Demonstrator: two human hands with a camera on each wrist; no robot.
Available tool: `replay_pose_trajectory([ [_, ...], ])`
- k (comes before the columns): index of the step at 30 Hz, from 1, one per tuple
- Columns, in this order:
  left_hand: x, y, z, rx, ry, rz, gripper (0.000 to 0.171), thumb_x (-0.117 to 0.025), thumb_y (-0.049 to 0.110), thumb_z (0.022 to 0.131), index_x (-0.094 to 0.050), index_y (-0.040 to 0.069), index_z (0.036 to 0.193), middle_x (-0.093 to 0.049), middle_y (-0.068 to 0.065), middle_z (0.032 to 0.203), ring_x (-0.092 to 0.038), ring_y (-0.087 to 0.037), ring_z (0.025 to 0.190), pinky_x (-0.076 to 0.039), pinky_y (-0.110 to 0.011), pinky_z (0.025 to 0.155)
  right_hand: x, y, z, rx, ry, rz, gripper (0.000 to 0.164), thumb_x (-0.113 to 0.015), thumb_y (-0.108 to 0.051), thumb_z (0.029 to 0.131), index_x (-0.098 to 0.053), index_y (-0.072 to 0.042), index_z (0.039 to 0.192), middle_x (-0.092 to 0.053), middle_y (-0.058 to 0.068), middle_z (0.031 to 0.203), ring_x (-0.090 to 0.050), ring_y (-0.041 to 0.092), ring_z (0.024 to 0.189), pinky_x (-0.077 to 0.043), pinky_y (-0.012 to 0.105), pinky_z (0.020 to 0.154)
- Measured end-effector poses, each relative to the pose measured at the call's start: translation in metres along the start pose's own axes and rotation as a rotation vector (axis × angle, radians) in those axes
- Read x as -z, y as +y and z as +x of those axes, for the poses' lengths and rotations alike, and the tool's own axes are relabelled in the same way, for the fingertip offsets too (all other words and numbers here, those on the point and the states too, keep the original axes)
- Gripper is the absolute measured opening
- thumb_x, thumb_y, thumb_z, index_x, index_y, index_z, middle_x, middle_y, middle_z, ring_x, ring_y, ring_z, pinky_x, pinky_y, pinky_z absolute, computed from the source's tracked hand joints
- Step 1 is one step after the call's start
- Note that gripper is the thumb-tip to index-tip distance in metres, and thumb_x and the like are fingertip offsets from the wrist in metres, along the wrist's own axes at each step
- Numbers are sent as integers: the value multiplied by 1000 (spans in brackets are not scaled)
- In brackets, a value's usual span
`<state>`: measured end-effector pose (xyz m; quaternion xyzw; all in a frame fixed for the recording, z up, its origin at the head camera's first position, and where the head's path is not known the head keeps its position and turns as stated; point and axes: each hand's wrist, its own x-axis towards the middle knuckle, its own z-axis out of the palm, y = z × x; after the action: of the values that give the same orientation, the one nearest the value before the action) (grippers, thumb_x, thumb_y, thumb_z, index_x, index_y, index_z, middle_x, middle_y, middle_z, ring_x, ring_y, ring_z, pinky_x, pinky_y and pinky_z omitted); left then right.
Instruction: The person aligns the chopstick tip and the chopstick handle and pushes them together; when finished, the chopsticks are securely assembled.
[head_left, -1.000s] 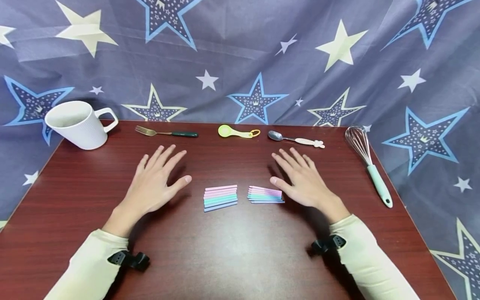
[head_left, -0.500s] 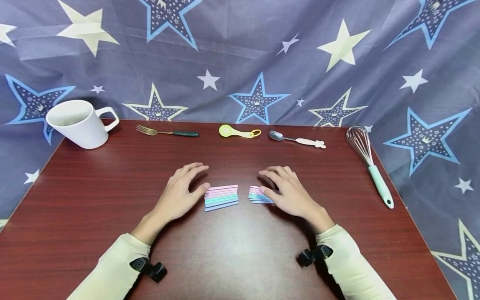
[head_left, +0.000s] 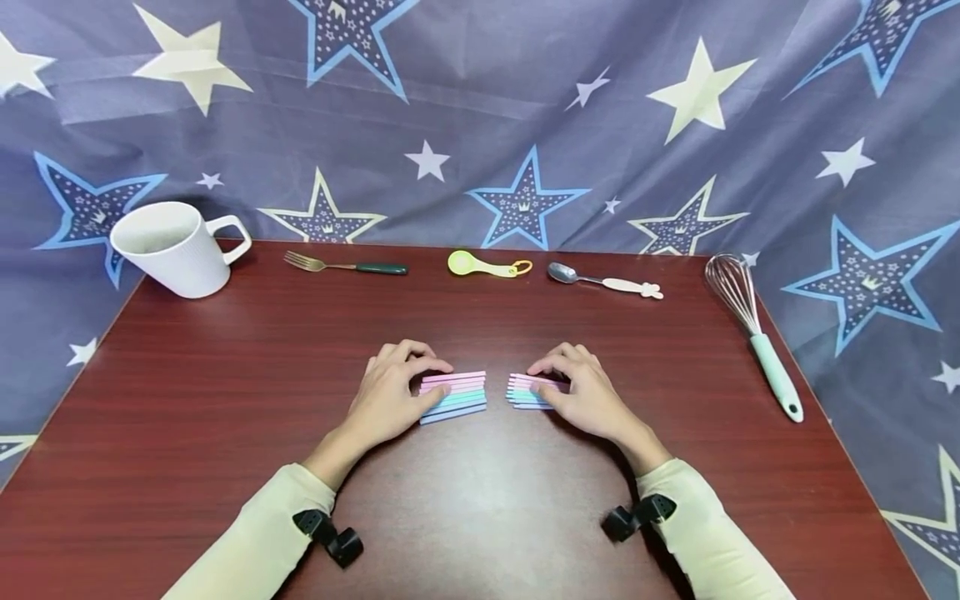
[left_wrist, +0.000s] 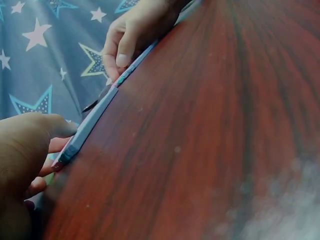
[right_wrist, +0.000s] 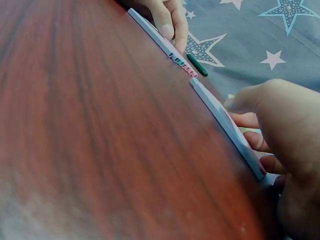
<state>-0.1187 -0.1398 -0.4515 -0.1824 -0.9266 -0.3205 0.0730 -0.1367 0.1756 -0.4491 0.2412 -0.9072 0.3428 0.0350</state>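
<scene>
Two flat rows of thin pastel sticks lie side by side on the table, shading from pink at the back through mint to blue in front. Over the left row of sticks is my left hand, its thumb overlapping the middle of the sticks and its bent index finger at the pink far edge. My right hand is placed likewise at the right row of sticks, covering its right end. In the wrist views each hand's thumb is close over its row, with the other fingers partly hidden behind it.
Along the back of the brown table lie a fork, a yellow-green measuring spoon and a spoon with a white handle. A white mug stands back left; a whisk lies at the right edge. A star-patterned cloth hangs behind.
Both hands have moved inward from beside the sticks to over the two rows, their spread fingers bending. The sticks look unmoved; the head view has shifted slightly.
</scene>
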Motion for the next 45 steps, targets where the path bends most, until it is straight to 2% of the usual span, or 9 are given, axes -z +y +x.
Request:
replay_pose_trajectory([
  [5, -2, 2, 2, -3, 19, -17, 20, -82, 36, 86, -81, 30, 105, -66, 2, 118, -55, -25, 111, -35, -41, 87, -1, 3, -2, 12, 18, -15, 15, -80, -21, 87, -77, -21, 102, -67, -5, 96, -53, 14, 93, -38, 37, 86],
  [11, -1, 3, 0, 39, 19, -46, 20, -83, 31, 84, -81, 27, 103, -68, 1, 115, -56, -27, 110, -36, -43, 88, -3, 2, -2, 10, 21, 1, 14, -81, -19, 86, -77, -21, 99, -67, -6, 94, -52, 13, 91, -36, 36, 86],
  [16, -2, 5, 0, 66, 45, -50, 20, -83, 27, 82, -82, 24, 102, -71, 0, 110, -59, -27, 106, -37, -43, 87, -3, 1, -1, 8, 28, 11, 15, -83, -20, 85, -77, -21, 98, -67, -6, 93, -51, 13, 91, -36, 36, 85],
  [20, -2, 5, 1, 97, 45, -51, 20, -83, 27, 82, -82, 24, 102, -71, 1, 109, -60, -26, 105, -38, -43, 88, -2, 1, -1, -6, 22, 22, 15, -83, -20, 85, -76, -22, 97, -66, -8, 91, -50, 12, 90, -35, 36, 85],
  [27, -1, 7, 1, 115, 67, -66, 18, -83, 26, 82, -81, 25, 100, -74, 2, 106, -62, -25, 104, -39, -43, 88, -2, 1, -1, -30, 18, 38, 14, -83, -20, 84, -74, -23, 95, -64, -9, 87, -49, 11, 88, -34, 35, 85],
  [32, 0, 8, 1, 136, 59, -61, 15, -81, 27, 83, -80, 26, 98, -75, 4, 102, -61, -22, 99, -38, -40, 86, -2, 0, 0, -27, 25, 37, 13, -83, -20, 85, -75, -23, 95, -65, -10, 85, -49, 11, 87, -34, 35, 85],
  [40, 0, 8, 0, 128, 66, -57, 9, -80, 25, 85, -79, 26, 93, -75, 6, 93, -58, -19, 94, -36, -38, 84, -2, 0, 1, -40, 26, 56, 11, -81, -16, 86, -75, -22, 92, -64, -10, 83, -49, 11, 87, -35, 34, 85],
  [45, -2, 8, 1, 124, 66, -50, 9, -79, 25, 85, -80, 27, 94, -75, 7, 92, -58, -18, 93, -35, -39, 84, -2, 1, -1, -15, 47, 59, 12, -81, -12, 85, -76, -21, 92, -64, -9, 83, -50, 12, 86, -35, 34, 85],
])
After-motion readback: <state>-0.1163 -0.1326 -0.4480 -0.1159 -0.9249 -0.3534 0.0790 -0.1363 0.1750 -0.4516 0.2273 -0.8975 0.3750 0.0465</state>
